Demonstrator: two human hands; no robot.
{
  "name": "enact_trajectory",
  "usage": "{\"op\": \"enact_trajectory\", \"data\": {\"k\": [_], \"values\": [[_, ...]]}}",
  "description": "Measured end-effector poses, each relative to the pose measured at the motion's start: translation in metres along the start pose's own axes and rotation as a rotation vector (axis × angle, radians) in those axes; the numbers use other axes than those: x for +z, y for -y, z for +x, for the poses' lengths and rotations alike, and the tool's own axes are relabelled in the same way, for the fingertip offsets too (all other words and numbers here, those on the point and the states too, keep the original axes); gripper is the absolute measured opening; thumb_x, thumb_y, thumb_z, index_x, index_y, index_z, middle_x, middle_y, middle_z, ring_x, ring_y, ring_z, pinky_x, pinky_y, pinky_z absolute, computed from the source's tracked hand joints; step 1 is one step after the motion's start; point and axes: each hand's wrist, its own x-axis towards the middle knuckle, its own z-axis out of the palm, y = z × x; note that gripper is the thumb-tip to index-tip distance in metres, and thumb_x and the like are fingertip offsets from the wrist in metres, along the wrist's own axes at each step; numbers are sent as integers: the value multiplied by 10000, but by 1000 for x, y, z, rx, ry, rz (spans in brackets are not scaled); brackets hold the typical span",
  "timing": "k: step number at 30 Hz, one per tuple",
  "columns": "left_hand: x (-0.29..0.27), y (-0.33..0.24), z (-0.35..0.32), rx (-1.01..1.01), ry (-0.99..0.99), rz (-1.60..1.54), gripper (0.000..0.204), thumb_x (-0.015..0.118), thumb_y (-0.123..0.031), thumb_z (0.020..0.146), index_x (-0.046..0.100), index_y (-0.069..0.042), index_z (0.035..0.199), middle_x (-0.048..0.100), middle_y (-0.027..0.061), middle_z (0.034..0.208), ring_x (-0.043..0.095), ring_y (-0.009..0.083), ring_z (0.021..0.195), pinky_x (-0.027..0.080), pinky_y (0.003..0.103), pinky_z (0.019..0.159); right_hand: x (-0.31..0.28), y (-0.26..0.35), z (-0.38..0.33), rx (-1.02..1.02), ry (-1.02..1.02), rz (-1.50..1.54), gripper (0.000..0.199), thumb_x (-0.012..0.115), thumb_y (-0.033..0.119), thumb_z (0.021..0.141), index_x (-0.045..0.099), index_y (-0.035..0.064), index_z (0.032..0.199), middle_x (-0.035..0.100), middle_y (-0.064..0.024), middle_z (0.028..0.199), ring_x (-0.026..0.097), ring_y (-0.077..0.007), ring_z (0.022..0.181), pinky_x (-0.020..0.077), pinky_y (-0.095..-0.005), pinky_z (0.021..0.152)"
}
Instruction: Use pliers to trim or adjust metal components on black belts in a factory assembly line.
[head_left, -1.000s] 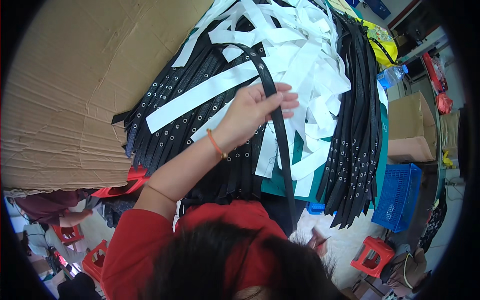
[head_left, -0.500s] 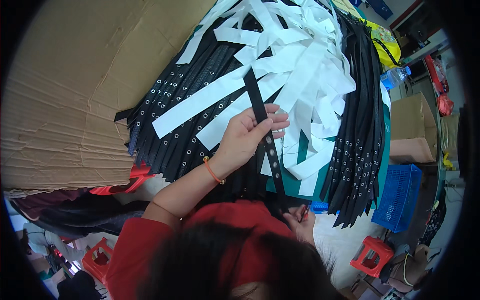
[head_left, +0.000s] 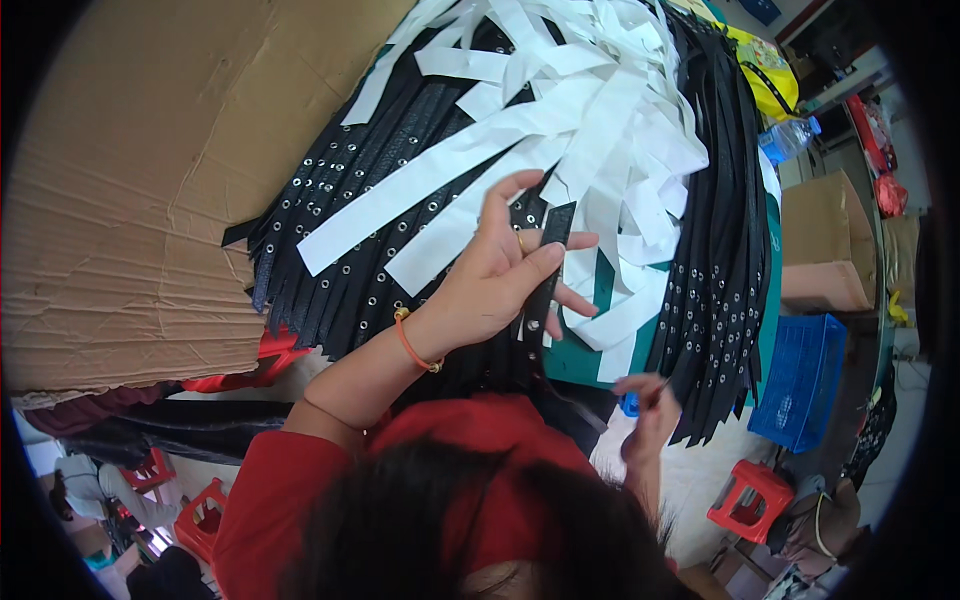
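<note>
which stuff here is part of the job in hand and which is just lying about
Likely part of the job:
black strap in the left hand
eyeleted black straps
white strips, probably

Apparently just lying about:
plastic bottle
blue basket
red stool, lower right

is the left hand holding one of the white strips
No, the left hand holds a black strap, while the white strips lie in a loose pile.
</note>
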Motion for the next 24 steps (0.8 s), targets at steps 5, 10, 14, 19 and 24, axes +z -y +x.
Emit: {"op": "enact_trajectory", "data": {"k": [5, 10, 14, 19, 24], "values": [[0, 6, 1, -146, 47, -25, 409, 429, -156, 918, 227, -77, 1266, 534, 243, 1113, 655, 228, 675, 506, 227, 443, -3, 49, 71, 121, 144, -109, 354, 507, 373, 838, 450, 24, 809, 390, 28, 631, 365, -25, 551, 273, -175, 470], [6, 10, 4, -146, 58, -30, 386, 422, -148, 920, 233, -75, 1248, 539, 249, 1096, 653, 235, 675, 513, 240, 447, 11, 80, 100, 73, 255, -190, 134, 538, 141, 835, 466, 29, 816, 410, 53, 591, 331, -2, 495, 219, -168, 445], [9, 16, 7, -114, 59, -31, 331, 421, -123, 917, 226, -81, 1182, 553, 248, 1063, 652, 243, 676, 520, 252, 456, 14, 62, 112, 241, 103, 229, 154, 553, 164, 833, 482, 29, 810, 487, -1, 565, 415, -23, 441, 303, -162, 396], [15, 25, 10, -166, 102, -8, 311, 424, -102, 913, 218, -86, 1145, 560, 244, 1046, 651, 243, 675, 518, 253, 462, 35, 55, 141, 465, 102, 271, 281, 629, 141, 781, 372, 85, 682, 532, -58, 578, 464, -83, 401, 289, -182, 307], [15, 29, 8, -154, 23, 40, 323, 434, -83, 906, 239, -63, 1164, 574, 228, 1019, 650, 243, 663, 517, 250, 469, 49, 54, 147, 317, -11, 448, 423, 706, -27, 671, 310, 122, 669, 597, -121, 645, 536, -114, 474, 381, -208, 381]]}}
